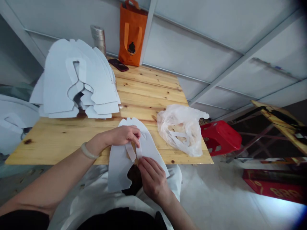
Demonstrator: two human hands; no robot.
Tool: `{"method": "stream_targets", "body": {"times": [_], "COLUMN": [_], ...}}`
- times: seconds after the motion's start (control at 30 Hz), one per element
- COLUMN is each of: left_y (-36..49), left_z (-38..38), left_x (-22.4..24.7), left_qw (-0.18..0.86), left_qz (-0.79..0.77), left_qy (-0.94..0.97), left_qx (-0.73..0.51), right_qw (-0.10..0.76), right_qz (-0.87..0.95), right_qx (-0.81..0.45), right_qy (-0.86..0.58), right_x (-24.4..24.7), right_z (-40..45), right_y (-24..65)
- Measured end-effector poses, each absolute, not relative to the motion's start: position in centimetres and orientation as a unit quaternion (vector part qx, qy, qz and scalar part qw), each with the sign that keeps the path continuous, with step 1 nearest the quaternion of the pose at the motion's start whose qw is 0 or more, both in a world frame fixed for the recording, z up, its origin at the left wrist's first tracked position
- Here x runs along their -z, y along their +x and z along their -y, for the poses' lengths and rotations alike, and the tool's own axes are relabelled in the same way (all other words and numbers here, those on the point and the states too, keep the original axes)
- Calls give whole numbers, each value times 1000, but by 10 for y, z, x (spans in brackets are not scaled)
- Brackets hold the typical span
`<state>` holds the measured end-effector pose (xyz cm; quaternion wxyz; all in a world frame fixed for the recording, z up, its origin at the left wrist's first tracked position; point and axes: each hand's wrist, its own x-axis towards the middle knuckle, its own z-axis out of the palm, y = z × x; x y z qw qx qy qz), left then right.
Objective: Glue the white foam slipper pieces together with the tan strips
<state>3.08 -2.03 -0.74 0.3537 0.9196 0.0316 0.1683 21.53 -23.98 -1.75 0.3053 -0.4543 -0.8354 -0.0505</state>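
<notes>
A white cut-out sheet (pixel 117 177) with a rounded top and a keyhole-shaped slot lies partly on the table's front edge and partly over my lap. Along the slot runs a white V-shaped strip (pixel 130 151). My left hand (pixel 126 134) is closed at the top of this strip, its fingers bent down onto it; their tips are partly hidden. Lower down, my right hand (pixel 153 179) pinches the strip's right leg near its end, with the other fingers curled over the sheet.
A stack of similar white sheets (pixel 57 83) covers the table's left side. On the right, a clear plastic bag (pixel 165 123) holds more white strips. At the back are a phone (pixel 118 65), an orange bag (pixel 132 35) and tape rolls (pixel 98 38). A red stool (pixel 223 137) stands beyond the right edge.
</notes>
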Motion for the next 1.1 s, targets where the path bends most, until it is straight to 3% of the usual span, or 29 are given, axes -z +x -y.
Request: {"method": "stream_targets", "body": {"times": [0.2, 1.1], "left_y": [32, 33], "left_z": [22, 31], "left_x": [8, 3], "left_qw": [380, 386], "left_qz": [-24, 21], "left_qy": [911, 912], "left_qx": [-157, -138], "right_qw": [337, 264], "right_qz": [822, 845], "right_qx": [56, 51], "right_qy": [-455, -463], "right_x": [15, -3], "right_z": [239, 256], "right_y": [214, 212]}}
